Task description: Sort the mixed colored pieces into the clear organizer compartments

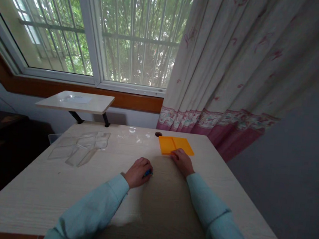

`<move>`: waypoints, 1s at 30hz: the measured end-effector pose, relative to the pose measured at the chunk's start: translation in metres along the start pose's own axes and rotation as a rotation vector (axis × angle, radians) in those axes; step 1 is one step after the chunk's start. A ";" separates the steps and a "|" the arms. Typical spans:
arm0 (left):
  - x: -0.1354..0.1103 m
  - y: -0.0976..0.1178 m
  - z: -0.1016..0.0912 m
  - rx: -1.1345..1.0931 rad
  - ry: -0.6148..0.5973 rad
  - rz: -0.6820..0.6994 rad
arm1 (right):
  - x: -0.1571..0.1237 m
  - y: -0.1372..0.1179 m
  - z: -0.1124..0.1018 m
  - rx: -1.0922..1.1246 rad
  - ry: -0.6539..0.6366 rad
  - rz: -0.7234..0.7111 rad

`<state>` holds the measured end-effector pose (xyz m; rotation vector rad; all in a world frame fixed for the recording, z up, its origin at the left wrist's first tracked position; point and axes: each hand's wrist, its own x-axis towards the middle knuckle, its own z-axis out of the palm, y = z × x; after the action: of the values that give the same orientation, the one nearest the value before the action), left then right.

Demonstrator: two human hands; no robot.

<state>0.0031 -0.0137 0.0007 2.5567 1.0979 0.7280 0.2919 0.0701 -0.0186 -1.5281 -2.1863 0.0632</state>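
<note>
My left hand rests low over the middle of the table, its fingers curled around a small blue and green object. Most of that object is hidden under the fingers, so its kind does not show. Farther back and to the right, my right hand is at the front edge of a flat orange two-part tray. Thumb and fingers close together at the tray's edge, near the strip that divides it. Something small and reddish shows at the fingertips, too small to name.
Several clear plastic containers lie on the left of the pale wooden table. A raised shelf stands at the back left, with clear plastic on it. A round cable hole sits beside the tray. A curtain hangs behind.
</note>
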 end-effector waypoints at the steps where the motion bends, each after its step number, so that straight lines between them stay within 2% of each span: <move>1: 0.000 0.000 0.000 -0.001 -0.002 0.000 | -0.001 0.000 0.001 -0.005 0.005 0.001; 16: 0.000 0.001 -0.001 0.008 0.005 0.006 | -0.005 -0.003 -0.001 -0.049 0.025 0.044; 21: 0.000 0.004 -0.008 0.000 0.093 -0.009 | -0.005 -0.002 -0.001 -0.042 0.038 0.040; 23: -0.002 0.003 -0.020 0.021 0.170 -0.037 | -0.005 -0.001 0.000 -0.037 0.044 0.046; 26: -0.013 -0.006 -0.052 0.112 0.294 -0.104 | -0.004 0.001 0.002 -0.027 0.038 0.042; 28: -0.027 -0.019 -0.080 0.242 0.385 -0.234 | -0.004 0.002 0.001 -0.019 0.032 0.036; 30: -0.046 -0.034 -0.107 0.429 0.449 -0.436 | -0.004 0.002 0.001 -0.009 0.030 0.035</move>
<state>-0.1024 -0.0195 0.0604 2.3714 2.0713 1.0642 0.2946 0.0673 -0.0218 -1.5626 -2.1395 0.0423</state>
